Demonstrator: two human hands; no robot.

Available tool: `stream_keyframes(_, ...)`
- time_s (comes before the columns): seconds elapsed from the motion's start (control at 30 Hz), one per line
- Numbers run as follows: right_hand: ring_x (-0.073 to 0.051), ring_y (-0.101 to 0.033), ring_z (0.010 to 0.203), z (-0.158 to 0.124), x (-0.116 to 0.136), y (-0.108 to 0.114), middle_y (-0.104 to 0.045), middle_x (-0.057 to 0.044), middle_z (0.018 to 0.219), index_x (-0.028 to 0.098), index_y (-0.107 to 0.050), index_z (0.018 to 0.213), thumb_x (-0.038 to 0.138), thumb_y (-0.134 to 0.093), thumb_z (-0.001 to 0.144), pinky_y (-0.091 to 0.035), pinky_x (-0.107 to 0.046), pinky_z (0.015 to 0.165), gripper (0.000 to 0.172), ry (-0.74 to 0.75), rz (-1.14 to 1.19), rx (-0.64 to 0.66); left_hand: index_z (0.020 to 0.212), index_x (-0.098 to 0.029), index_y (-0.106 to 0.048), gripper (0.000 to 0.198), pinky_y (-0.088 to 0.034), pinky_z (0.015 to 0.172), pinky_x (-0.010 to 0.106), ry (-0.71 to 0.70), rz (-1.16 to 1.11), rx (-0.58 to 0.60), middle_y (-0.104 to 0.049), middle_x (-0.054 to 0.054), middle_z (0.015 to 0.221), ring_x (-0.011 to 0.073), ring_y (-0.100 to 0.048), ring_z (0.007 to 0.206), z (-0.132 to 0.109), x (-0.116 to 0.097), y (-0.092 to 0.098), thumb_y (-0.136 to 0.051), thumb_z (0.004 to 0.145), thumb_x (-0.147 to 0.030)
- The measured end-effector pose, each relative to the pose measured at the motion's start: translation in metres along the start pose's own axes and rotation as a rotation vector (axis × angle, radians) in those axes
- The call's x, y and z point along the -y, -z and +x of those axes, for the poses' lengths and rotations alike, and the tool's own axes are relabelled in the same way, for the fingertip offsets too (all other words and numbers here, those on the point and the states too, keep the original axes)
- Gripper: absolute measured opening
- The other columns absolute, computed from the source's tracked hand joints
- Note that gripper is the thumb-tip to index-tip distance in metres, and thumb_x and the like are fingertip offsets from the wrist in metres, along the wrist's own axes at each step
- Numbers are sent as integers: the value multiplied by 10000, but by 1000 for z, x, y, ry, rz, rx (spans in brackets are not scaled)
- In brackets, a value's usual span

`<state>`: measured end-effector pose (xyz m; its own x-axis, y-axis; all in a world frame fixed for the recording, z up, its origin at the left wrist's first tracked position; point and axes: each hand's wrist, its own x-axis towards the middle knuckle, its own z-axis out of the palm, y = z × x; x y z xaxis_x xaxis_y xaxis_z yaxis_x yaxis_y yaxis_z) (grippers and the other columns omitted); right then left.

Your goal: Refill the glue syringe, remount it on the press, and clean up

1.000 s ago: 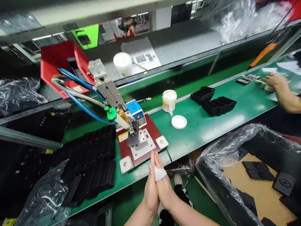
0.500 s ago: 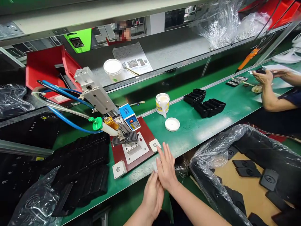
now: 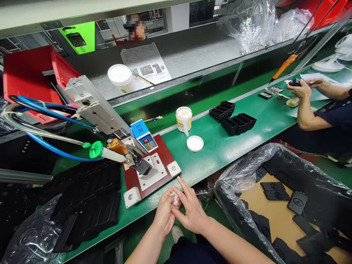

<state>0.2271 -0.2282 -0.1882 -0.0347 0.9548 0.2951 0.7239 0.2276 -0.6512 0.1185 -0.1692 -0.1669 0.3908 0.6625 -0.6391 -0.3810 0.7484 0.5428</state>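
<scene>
My left hand (image 3: 165, 209) is closed on a crumpled white wipe (image 3: 175, 197), in front of the bench edge. Beside it, my right hand (image 3: 191, 209) has its fingers stretched out, with the thumb and fingertips at the wipe and against my left fingers. Just beyond my hands is a bench-top press-like machine with a red-brown base (image 3: 162, 146). A black ribbed part (image 3: 143, 165) sits tilted in it under a syringe with a green cap (image 3: 96, 149). Two white button blocks (image 3: 174, 168) stand on the front corners of the base.
An opened tin (image 3: 183, 119) and a white lid (image 3: 195, 143) stand right of the machine, near black trays (image 3: 238, 124). A plastic-lined box (image 3: 228, 205) holds black parts at right. Black parts (image 3: 90, 205) are piled at left. A co-worker's hands (image 3: 302, 88) hold something dark.
My flat palms have come apart, and the left fingers have curled round the wipe. The black part in the machine has turned to a steeper slant. The view has shifted right.
</scene>
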Motion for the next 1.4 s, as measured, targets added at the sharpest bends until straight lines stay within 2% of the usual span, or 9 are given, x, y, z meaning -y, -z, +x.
stream_keyframes(0.1,-311,-116,1423,6,-1,8,-48,-107,1566,257,-136,1505,304,-556,837,-291,-558,1072,790,-143,32,211,1145,-189,-586,398,-479,806,257,-45,207,58,-657,66,1013,140,-614,850,-2,1,-1,-652,754,-217)
stream_keyframes(0.2,-328,-83,1424,15,-8,16,-22,-106,1567,277,-134,1504,284,-651,736,-280,-594,1055,926,-341,33,414,1176,-194,-594,385,-418,962,338,-117,581,273,-643,88,1135,207,-574,1037,-8,1,1,-588,826,-354)
stream_keyframes(0.3,-358,-20,1422,21,-19,21,17,-101,1569,316,-226,1480,218,-740,618,-249,-613,1049,1008,-303,1,543,1016,-178,-665,346,-437,921,352,-140,961,412,-687,79,955,222,-595,919,-17,5,5,-539,849,-454)
stream_keyframes(0.43,-378,-105,1410,20,-26,20,-84,-141,1557,326,-223,1478,207,-799,550,-257,-649,1025,1099,-341,102,603,925,-179,-675,373,-494,701,308,-82,1044,343,-667,69,736,197,-606,674,-25,11,12,-527,843,-511)
stream_keyframes(0.6,-346,-334,1342,16,-20,22,-180,-168,1532,272,-270,1472,249,-803,581,-321,-545,1059,1038,-419,253,438,1007,-177,-689,331,-498,705,301,-148,835,289,-695,73,821,185,-614,701,-19,10,25,-592,818,-431)
stream_keyframes(0.77,-266,-342,1345,1,-11,24,-298,-117,1499,256,-407,1405,257,-727,766,-351,-456,1069,715,-228,202,257,825,-136,-705,193,-491,747,274,-61,479,64,-695,95,943,169,-625,782,-9,4,38,-713,647,-209)
stream_keyframes(0.93,-292,-368,1301,-16,8,-2,-484,-103,1377,231,-564,1260,223,-622,865,-400,-498,972,399,-16,-4,239,961,-158,-656,483,-425,583,179,97,222,11,-611,-10,729,77,-539,615,-12,13,36,-550,516,-3)
stream_keyframes(1.17,-245,-542,949,-23,12,-16,-663,-86,1000,206,-691,990,211,-507,920,-438,-404,799,197,-69,-43,80,1115,-203,-614,416,-451,755,256,244,295,142,-652,27,886,117,-605,768,-32,5,42,-635,703,-148)
stream_keyframes(1.4,-174,-578,741,-20,9,-15,-633,-52,854,188,-624,930,320,-479,896,-464,-284,676,199,-327,231,-60,1177,-209,-596,408,-429,858,283,132,492,157,-654,117,1170,203,-606,1075,-44,-14,60,-660,794,-334)
